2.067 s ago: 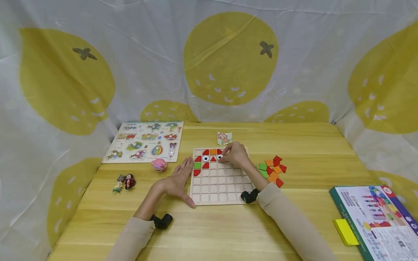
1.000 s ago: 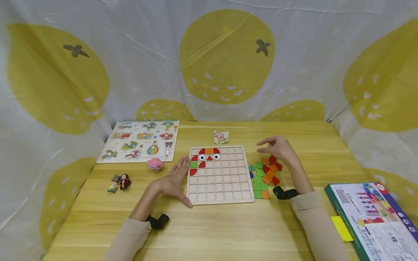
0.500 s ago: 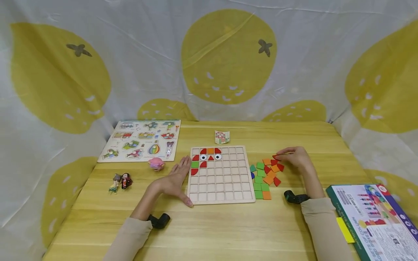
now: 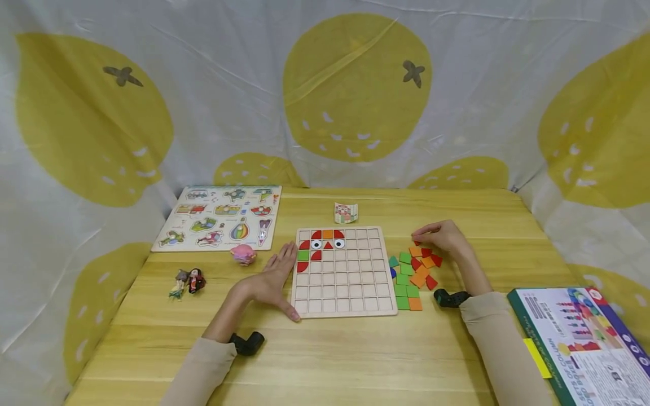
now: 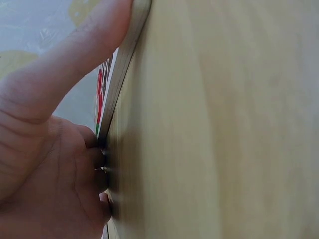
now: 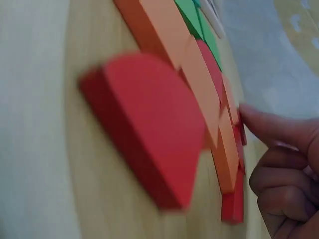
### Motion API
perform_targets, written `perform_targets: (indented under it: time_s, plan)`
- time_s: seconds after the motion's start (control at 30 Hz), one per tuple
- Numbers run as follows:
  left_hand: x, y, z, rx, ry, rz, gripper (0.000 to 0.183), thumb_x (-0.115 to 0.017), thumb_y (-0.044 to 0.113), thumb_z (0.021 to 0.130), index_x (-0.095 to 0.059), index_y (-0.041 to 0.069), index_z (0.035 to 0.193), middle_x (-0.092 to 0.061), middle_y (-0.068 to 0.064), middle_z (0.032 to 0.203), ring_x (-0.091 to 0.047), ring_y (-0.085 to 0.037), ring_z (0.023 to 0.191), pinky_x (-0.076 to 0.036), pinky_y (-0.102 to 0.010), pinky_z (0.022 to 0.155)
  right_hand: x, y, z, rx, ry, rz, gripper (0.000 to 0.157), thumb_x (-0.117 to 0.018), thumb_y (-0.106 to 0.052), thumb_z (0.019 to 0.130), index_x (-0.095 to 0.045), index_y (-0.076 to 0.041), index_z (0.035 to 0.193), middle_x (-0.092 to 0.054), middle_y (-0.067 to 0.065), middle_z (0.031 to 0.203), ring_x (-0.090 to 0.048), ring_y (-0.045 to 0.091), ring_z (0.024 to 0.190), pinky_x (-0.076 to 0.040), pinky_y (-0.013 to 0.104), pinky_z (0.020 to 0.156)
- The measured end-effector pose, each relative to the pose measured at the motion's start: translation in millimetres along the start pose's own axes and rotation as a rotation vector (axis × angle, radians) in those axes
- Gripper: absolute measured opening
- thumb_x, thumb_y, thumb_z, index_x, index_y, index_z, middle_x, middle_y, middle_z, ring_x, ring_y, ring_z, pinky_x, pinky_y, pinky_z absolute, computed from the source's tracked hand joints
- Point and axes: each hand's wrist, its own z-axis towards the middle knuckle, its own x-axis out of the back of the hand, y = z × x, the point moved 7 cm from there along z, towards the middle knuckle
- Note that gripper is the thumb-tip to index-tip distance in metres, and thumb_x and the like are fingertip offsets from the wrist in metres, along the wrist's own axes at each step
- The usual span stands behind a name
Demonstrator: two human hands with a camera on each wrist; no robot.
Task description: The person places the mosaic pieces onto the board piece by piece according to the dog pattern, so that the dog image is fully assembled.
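A wooden grid board lies in the middle of the table, with red, orange, green and eye-printed tiles in its upper left cells. My left hand rests along its left edge, fingers straight and thumb at the near corner. In the left wrist view, the thumb lies against the board's edge. My right hand pinches a small red tile at the far side of the loose tiles. In the right wrist view, a red quarter-circle tile lies nearest the camera, and the other right fingers are curled.
A small pattern card stands behind the board. At the back left is a picture puzzle board; near it lie a pink toy and two small figures. A box with a yellow block lies at right.
My right hand has left the eye tile on the board, moved right to the loose tiles, picked up a red tile and shifted slightly left with it. The left hand stays at the board.
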Motion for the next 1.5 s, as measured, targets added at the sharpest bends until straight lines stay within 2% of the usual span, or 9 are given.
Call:
perform_targets:
  time_s: [0.13,0.23,0.47,0.7,1.0,1.13,1.3,1.4,1.5]
  plan:
    - [-0.1,0.2,0.7,-0.009,0.001,0.010,0.152,-0.087,0.060,0.053,0.014,0.004,0.153,0.021,-0.016,0.160,0.016,-0.032,0.150,0.002,-0.054,0.122,-3.1,-5,-1,-0.026,0.007,0.016,0.039,-0.078,-0.026,0.081,-0.071,-0.001,0.109,-0.074,0.004,0.075,-0.063,0.013,0.061,-0.046,0.025,0.054]
    - [-0.1,0.6,0.6,-0.009,0.001,0.010,0.152,-0.086,0.060,0.053,0.014,0.004,0.153,0.021,-0.016,0.160,0.016,-0.033,0.150,0.002,-0.054,0.122,0.6,-5,-6,-0.076,0.059,0.008,0.040,-0.082,-0.025,0.077,-0.069,-0.001,0.107,-0.071,0.002,0.072,-0.063,0.014,0.061,-0.048,0.025,0.056]
    - [0.4,-0.5,-0.8,-0.004,-0.001,0.013,0.153,-0.086,0.061,0.052,0.015,0.004,0.152,0.022,-0.015,0.160,0.017,-0.031,0.150,0.003,-0.052,0.123,-0.1,-6,-11,-0.100,0.064,-0.002,0.041,-0.082,-0.022,0.077,-0.069,0.002,0.107,-0.070,-0.005,0.072,-0.061,0.012,0.065,-0.048,0.024,0.059]
    - [0.9,-1.0,-0.6,-0.003,0.000,0.013,0.153,-0.087,0.061,0.052,0.015,0.004,0.153,0.022,-0.016,0.160,0.017,-0.031,0.150,0.003,-0.053,0.123,7.2,-5,-17,-0.129,0.138,-0.091,0.044,-0.084,-0.031,0.073,-0.069,0.001,0.099,-0.068,0.000,0.075,-0.056,0.017,0.070,-0.046,0.024,0.058]
    - [0.7,-0.8,-0.2,0.000,0.003,0.010,0.153,-0.087,0.060,0.052,0.015,0.005,0.153,0.021,-0.015,0.161,0.017,-0.031,0.150,0.003,-0.053,0.123,-9.2,-11,-6,-0.061,0.000,0.103,0.040,-0.077,-0.011,0.082,-0.065,0.005,0.116,-0.073,0.002,0.076,-0.066,0.012,0.063,-0.054,0.025,0.059]
    - [-0.4,-1.6,0.2,-0.004,0.003,-0.001,0.153,-0.087,0.060,0.052,0.015,0.006,0.153,0.022,-0.015,0.161,0.017,-0.031,0.150,0.003,-0.053,0.123,-11.3,-10,-2,-0.054,0.021,0.063,0.040,-0.079,-0.015,0.079,-0.067,0.004,0.113,-0.065,-0.003,0.068,-0.058,0.011,0.056,-0.051,0.025,0.055]
    - [-0.5,-3.2,0.2,0.000,0.005,0.010,0.153,-0.087,0.060,0.053,0.015,0.006,0.153,0.022,-0.015,0.160,0.017,-0.031,0.150,0.003,-0.053,0.123,-14.8,-21,1,0.049,0.030,-0.068,0.034,-0.078,-0.020,0.081,-0.070,0.000,0.106,-0.048,-0.005,0.058,-0.041,0.009,0.049,-0.043,0.024,0.050]
    - [0.1,-2.6,-0.3,0.004,0.003,0.014,0.153,-0.087,0.061,0.053,0.015,0.006,0.153,0.022,-0.015,0.160,0.017,-0.031,0.150,0.003,-0.053,0.123,-27.7,-35,0,0.116,-0.007,-0.067,0.029,-0.077,-0.021,0.083,-0.071,-0.003,0.104,-0.040,-0.006,0.055,-0.033,0.010,0.047,-0.035,0.023,0.046]
    - [0.2,-0.9,-0.2,0.001,0.000,0.012,0.152,-0.087,0.060,0.053,0.014,0.005,0.153,0.021,-0.015,0.161,0.017,-0.031,0.150,0.002,-0.053,0.123,-54.0,-54,1,0.163,-0.084,-0.046,0.026,-0.077,-0.023,0.082,-0.073,-0.008,0.103,-0.032,-0.005,0.053,-0.028,0.012,0.047,-0.029,0.024,0.046]
